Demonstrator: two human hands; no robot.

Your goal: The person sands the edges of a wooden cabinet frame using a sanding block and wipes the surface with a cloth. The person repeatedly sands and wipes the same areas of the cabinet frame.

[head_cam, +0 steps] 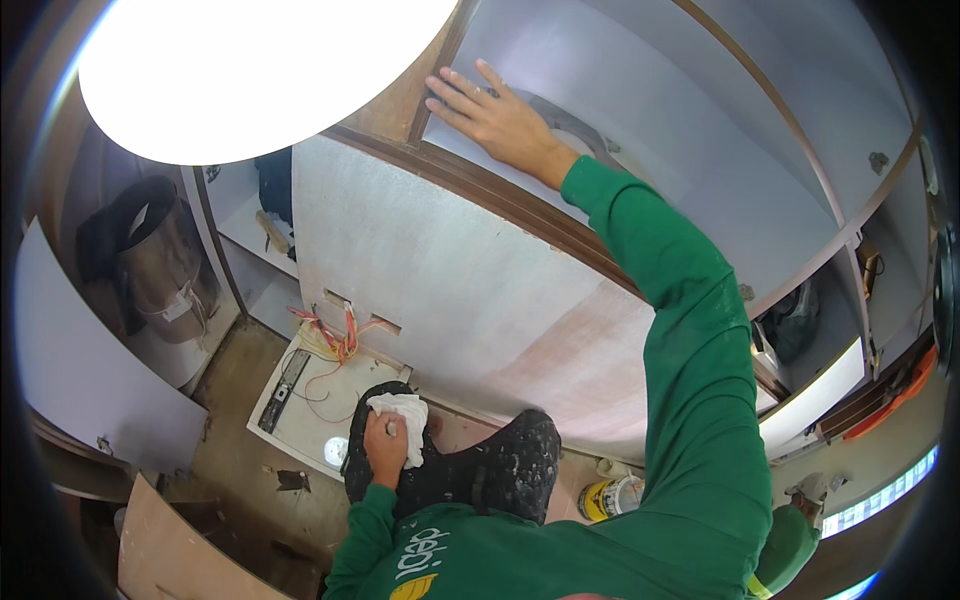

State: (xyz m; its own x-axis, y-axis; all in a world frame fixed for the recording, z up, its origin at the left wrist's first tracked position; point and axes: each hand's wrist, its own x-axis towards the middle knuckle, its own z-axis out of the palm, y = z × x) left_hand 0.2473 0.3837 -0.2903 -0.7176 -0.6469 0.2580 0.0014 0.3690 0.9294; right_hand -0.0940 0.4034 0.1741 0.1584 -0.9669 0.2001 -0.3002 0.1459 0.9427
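Note:
My left hand [386, 444] grips a crumpled white cloth [403, 420] on my left knee, against dark, paint-spotted trousers [517, 457]. My right hand [495, 124] is stretched up with its fingers apart and nothing in it. Its fingertips are at the brown wooden edge [437, 90] of an open white-lined cabinet [690, 127]; whether they press on it I cannot tell. Below the cabinet stands a whitish panel [450, 262] with a pinkish-brown patch at its right. Small rectangular cut-outs show low on the panel, and red and yellow electrical wires [343, 341] hang by them.
A white board [330, 397] bearing a metal drawer slide [286, 390] lies at my left knee. A yellow-labelled bucket [604, 497] stands at my right. Open cabinet doors [97, 360] jut out at left. A bright lamp [255, 67] hangs close overhead. Another person [791, 536] is behind, at lower right.

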